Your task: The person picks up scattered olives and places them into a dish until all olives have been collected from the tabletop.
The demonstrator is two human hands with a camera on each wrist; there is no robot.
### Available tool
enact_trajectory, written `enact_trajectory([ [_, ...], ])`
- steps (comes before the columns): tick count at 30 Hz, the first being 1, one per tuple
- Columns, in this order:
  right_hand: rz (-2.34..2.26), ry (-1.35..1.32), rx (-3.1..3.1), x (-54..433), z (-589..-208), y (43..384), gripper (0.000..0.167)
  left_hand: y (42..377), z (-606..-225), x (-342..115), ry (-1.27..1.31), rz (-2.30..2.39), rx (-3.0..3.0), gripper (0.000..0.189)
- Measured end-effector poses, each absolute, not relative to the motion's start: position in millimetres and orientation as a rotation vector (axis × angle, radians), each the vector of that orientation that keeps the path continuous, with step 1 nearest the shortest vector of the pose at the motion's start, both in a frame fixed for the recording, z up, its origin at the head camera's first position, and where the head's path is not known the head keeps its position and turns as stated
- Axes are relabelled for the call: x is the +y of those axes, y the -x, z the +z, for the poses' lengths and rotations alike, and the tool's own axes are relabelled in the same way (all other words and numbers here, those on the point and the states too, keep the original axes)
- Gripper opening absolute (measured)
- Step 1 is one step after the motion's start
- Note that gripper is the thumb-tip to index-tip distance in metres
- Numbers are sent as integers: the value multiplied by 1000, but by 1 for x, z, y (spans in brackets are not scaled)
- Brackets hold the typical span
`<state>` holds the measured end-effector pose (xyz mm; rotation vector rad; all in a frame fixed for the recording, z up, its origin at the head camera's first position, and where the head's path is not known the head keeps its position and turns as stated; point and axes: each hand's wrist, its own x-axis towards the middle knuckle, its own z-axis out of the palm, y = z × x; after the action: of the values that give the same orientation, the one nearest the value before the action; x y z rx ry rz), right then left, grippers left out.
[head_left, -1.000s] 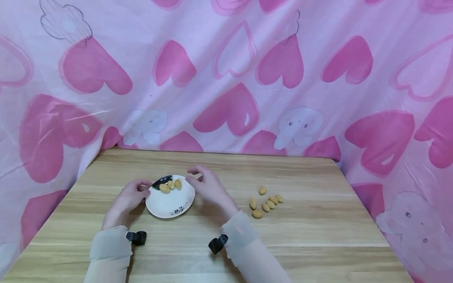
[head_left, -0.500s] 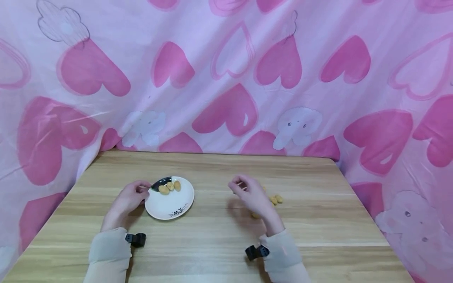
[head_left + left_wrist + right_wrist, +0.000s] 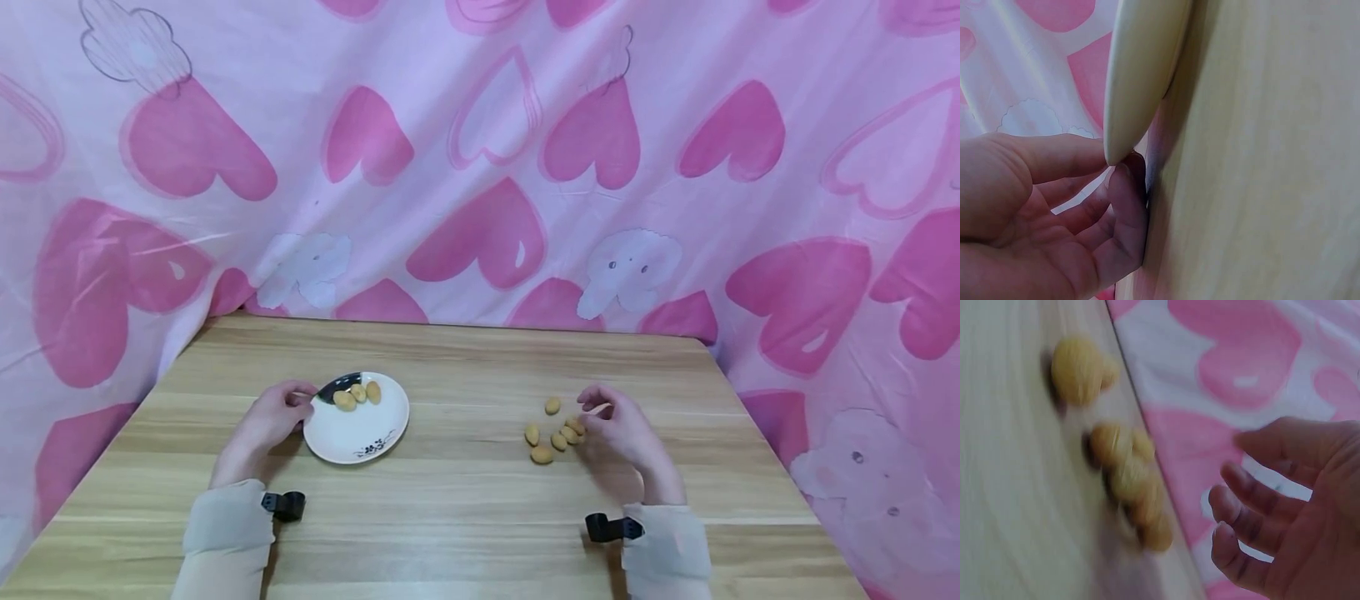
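A small white plate (image 3: pixel 356 429) with a black patch and a dark flower print lies at the left of the table. On it sit three tan oval nuts (image 3: pixel 345 401), near its far edge. My left hand (image 3: pixel 272 419) pinches the plate's left rim; the left wrist view shows the pale underside of the plate (image 3: pixel 1141 81) between thumb and fingers (image 3: pixel 1125 206). At the right, several more such nuts (image 3: pixel 558 442) lie loosely grouped. Just right of them hovers my right hand (image 3: pixel 622 429), its fingers spread and slightly bent around nothing in the right wrist view.
The wooden table (image 3: pixel 450 517) runs back to a pink and white heart-print cloth (image 3: pixel 480 167), which hangs behind it and along both sides. A stretch of bare wood lies between the plate and the loose nuts.
My right hand has moved right, from the plate's right edge, over the loose nuts to their right side. My left hand stays on the plate's rim, and the three nuts there have not shifted.
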<state>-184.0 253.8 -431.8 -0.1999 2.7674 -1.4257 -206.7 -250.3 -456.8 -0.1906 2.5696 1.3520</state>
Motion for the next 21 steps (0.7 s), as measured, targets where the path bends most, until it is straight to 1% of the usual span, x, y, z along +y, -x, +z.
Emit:
enact_trajectory([
  [6,-1434,131,2737,272,-445,185,31,207,-457,-251,199,1348,2557,39],
  [13,-1382,73,2717,278,-461,189,32,208,-457,-251,208,1337,2547,38],
  [21,-1253,111,2829,277,-470,193,32,208,-457,-251,228,1344,2531,38],
])
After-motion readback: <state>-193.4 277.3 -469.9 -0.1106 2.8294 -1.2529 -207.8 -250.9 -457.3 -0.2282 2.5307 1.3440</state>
